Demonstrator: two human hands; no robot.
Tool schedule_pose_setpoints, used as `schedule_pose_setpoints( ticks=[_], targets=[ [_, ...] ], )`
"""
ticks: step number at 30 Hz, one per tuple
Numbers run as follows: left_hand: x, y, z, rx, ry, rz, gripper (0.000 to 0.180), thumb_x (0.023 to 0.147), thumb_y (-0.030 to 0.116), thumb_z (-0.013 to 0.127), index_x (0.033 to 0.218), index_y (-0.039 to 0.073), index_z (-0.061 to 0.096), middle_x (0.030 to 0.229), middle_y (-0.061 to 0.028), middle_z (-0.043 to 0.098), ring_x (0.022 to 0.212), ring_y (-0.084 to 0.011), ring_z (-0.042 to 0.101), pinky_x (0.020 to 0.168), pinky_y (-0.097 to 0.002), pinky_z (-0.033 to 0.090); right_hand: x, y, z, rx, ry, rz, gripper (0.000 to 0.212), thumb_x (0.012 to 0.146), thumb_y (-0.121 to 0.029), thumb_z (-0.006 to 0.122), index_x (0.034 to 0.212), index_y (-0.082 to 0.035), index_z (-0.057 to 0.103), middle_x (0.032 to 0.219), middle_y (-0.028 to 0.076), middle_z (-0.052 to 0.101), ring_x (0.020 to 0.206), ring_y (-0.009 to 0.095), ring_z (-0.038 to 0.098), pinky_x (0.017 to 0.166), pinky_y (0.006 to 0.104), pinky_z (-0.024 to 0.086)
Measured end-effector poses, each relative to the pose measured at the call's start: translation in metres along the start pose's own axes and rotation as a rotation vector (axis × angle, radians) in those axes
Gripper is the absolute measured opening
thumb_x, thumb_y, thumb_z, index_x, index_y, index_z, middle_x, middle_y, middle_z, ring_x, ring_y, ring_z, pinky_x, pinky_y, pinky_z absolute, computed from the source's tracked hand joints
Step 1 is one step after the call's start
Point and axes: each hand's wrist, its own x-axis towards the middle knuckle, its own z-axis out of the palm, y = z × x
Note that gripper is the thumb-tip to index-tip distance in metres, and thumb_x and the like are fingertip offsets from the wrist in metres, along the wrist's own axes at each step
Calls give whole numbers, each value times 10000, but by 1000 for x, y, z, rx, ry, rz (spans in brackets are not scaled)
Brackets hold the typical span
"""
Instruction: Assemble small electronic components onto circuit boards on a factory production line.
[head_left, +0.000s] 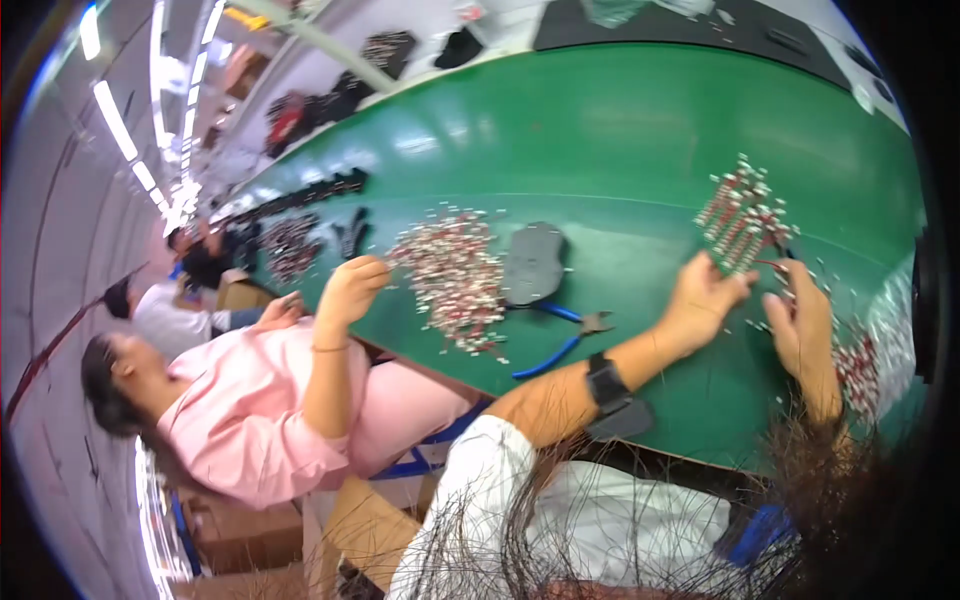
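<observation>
A cluster of short red wires with small white connector ends [740, 215] lies ahead of both my hands on the green table [610, 120]. My left hand [705, 300] is at its near edge, fingers curled in. Whatever they pinch is hidden. My right hand [805, 335] is just right of the cluster, thumb and forefinger apart. A small dark piece shows beyond its fingertips, too small to name. A dark band is on my left wrist. More such wires [857, 370] lie by my right wrist, beside a clear plastic bag [892, 340].
To the left lie a large heap of similar wires [455, 275], a dark grey flat piece [535, 263] and blue-handled cutters [560, 340]. A co-worker in pink [270, 420] sits at that heap, one hand over its edge. A black mat [690, 35] lies across the far side.
</observation>
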Motion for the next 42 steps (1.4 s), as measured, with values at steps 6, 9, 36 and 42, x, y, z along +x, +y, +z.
schedule_pose_setpoints(
  ticks=[6, 9, 36, 42],
  targets=[
    [-2, 1, -9, -72, 21, 30, 402, 951, 64, 561, 1320, 13, 409, 1312, -102, 533, 1124, -197, 602, 881, -294, 504, 5, 13, 9, 104, 7, -113, 193, 926, -142, 435, 983, 14, 532, 740, 147, 496, 656, 241, 498, 620, 347, 382],
    [2, -4, -7, -79, 16, 44, 435, 944, 42, 552, 1349, 30, 395, 1298, -89, 536, 1077, -173, 614, 857, -278, 501, 5, 16, 12, 110, -14, -196, 211, 970, -108, 390, 912, 34, 535, 748, 154, 501, 657, 250, 494, 617, 360, 379],
    [2, -6, -11, -63, -28, 82, 448, 951, 48, 559, 1361, 16, 384, 1273, -87, 534, 1084, -161, 602, 845, -281, 503, 8, 5, 17, 101, 21, -142, 228, 1002, -122, 416, 1016, 24, 590, 705, 122, 530, 575, 182, 464, 555, 339, 345],
    [2, -7, 6, -29, 1, 105, 356, 941, 54, 580, 1264, 0, 439, 1168, -88, 588, 1000, -138, 617, 792, -263, 507, -9, 20, 0, 165, 16, -40, 186, 964, -72, 475, 1129, 0, 522, 708, 137, 534, 586, 200, 498, 575, 333, 396]
  ],
)
